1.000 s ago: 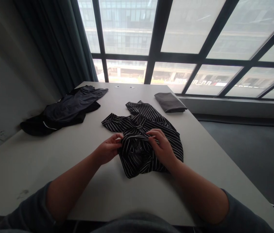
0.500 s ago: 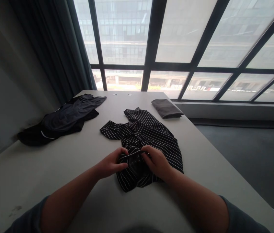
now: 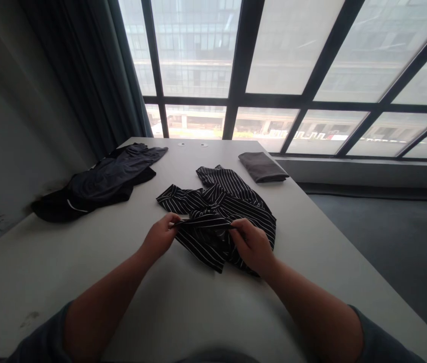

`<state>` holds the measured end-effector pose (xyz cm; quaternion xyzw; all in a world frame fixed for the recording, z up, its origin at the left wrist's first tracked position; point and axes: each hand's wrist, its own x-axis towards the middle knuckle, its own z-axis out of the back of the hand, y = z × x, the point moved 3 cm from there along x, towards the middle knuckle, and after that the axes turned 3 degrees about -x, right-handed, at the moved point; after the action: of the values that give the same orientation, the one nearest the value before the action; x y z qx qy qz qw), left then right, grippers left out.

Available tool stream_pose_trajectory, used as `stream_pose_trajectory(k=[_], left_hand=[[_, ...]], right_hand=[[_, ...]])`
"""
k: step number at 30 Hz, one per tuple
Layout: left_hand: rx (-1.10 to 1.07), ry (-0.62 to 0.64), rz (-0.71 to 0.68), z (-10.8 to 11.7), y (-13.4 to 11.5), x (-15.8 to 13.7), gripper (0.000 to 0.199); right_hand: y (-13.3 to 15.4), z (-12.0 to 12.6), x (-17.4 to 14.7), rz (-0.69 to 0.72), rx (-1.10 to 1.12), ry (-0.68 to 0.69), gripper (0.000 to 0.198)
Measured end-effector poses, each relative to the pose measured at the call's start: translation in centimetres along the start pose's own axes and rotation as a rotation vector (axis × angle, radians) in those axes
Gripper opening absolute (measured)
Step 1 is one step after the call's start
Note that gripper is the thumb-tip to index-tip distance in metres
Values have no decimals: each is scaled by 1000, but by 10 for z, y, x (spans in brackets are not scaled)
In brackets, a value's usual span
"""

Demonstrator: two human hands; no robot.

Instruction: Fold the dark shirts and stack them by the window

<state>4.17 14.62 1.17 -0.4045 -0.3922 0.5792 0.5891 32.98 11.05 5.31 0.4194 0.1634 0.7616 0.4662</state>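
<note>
A black shirt with white stripes (image 3: 242,209) lies crumpled on the white table (image 3: 96,262), its short sleeves toward the far side. My left hand (image 3: 161,233) pinches one end of a raised fold of the shirt. At the other end of that fold, my right hand (image 3: 249,244) grips the cloth between thumb and fingers. The fold is stretched nearly level between both hands, above the rest of the shirt. A loose striped flap hangs below it toward me.
Dark garments (image 3: 103,179) lie in a heap at the table's left edge by the wall. A folded grey cloth (image 3: 262,167) rests near the right edge. Two small white discs sit at the far end, before large windows. Floor drops away on the right.
My hands have moved apart, the left one going left and away from me. The shirt's fold between them is now pulled taut, and its near hem has lifted away from me.
</note>
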Motion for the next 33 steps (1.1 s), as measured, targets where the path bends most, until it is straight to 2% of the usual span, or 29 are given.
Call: stream_pose_trajectory(k=[2, 4, 6, 8, 13, 20, 23, 26, 28, 30, 33], left_hand=[[-367, 96, 152, -6, 9, 3, 26], [-701, 167, 245, -11, 13, 5, 29], [-906, 210, 270, -13, 14, 5, 31], [-1002, 233, 255, -12, 12, 4, 31], [-1021, 269, 184, -8, -1, -1, 23], [-1041, 414, 256, -12, -8, -6, 39], [-1075, 356, 250, -12, -3, -4, 32], [-1061, 297, 228, -11, 1, -1, 22], [-1017, 286, 215, -12, 0, -2, 23], [-945, 285, 191, -15, -4, -5, 25], [-792, 320, 108, -22, -13, -15, 32]], right_hand=[[-5, 1, 2, -51, -4, -32, 12], [-12, 2, 6, -116, 4, -73, 13], [-21, 2, 10, -179, 31, -116, 15], [-29, 2, 12, -237, 81, -134, 17], [-41, -5, 10, -332, 207, -86, 22], [-42, -10, 11, -435, 352, -58, 28], [-45, -11, 13, -448, 374, -21, 28], [-48, -16, 14, -451, 308, 123, 27], [-46, -17, 13, -401, 146, 175, 21], [-37, -15, 13, -259, -27, 107, 17], [-11, -13, 9, 35, -150, 22, 44]])
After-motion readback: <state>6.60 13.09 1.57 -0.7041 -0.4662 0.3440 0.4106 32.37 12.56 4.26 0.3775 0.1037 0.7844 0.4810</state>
